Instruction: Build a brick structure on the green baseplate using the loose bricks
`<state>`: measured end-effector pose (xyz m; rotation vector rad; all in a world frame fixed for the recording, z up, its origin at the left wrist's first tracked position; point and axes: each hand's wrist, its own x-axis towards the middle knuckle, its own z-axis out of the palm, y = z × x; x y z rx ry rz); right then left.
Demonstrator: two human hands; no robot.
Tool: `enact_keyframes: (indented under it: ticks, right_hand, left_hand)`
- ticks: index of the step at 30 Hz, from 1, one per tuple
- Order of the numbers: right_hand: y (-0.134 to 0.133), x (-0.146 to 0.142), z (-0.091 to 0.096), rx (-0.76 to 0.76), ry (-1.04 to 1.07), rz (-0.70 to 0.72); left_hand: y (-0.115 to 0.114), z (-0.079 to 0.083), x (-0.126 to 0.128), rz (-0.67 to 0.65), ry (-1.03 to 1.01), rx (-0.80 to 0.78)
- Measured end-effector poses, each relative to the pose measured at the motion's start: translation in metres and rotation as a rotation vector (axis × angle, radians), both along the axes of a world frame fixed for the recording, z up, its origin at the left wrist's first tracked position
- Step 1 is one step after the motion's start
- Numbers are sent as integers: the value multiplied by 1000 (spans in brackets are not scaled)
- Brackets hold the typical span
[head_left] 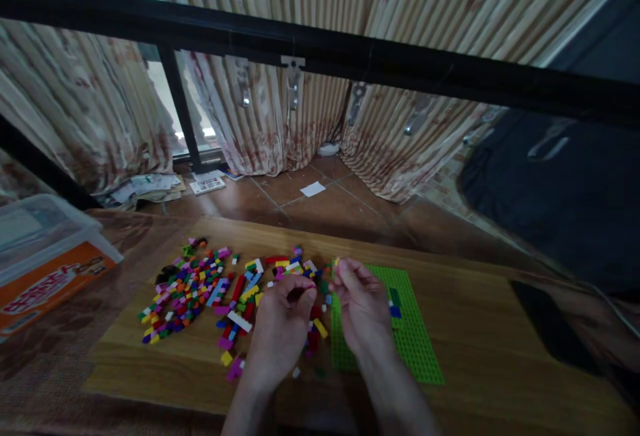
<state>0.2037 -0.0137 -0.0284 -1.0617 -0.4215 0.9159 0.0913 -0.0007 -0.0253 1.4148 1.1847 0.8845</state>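
The right hand [361, 299] pinches a yellow piece [337, 261], likely because it's tiny; the left hand [283, 323] curls, contents unclear.

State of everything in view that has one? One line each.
Left hand: fingers curled, contents unclear
Right hand: pinching a small yellow piece
Green baseplate: flat on the wooden table, blue brick on it
Loose bricks: scattered, mostly left of the baseplate
Black flat object: lying at the table's right
Curtains: hanging, bright gap at left
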Motion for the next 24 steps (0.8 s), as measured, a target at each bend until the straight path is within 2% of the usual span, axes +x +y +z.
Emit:
enact_keyframes:
  ticks: [3,5,8,11,16,21,24]
  right_hand:
    - [-12,34,6,-58,-177,-24]
    - [-26,64,2,-142,-283,-55]
    - [-47,109,-11,-286,-425,-100]
    - [-57,135,-27,-388,-613,-97]
    - [-56,136,-39,-308,-848,37]
    - [-59,132,-38,-196,-850,80]
    - [-61,133,-39,-166,-864,87]
  left_hand:
    - [4,-6,-4,46,123,72]
    - [9,-10,-9,77,248,129]
    - [15,-15,-16,97,497,148]
    - [19,-18,-17,83,697,114]
    - [25,-23,-19,40,839,76]
    - [28,-24,-23,66,869,55]
    - [25,-22,-16,132,809,118]
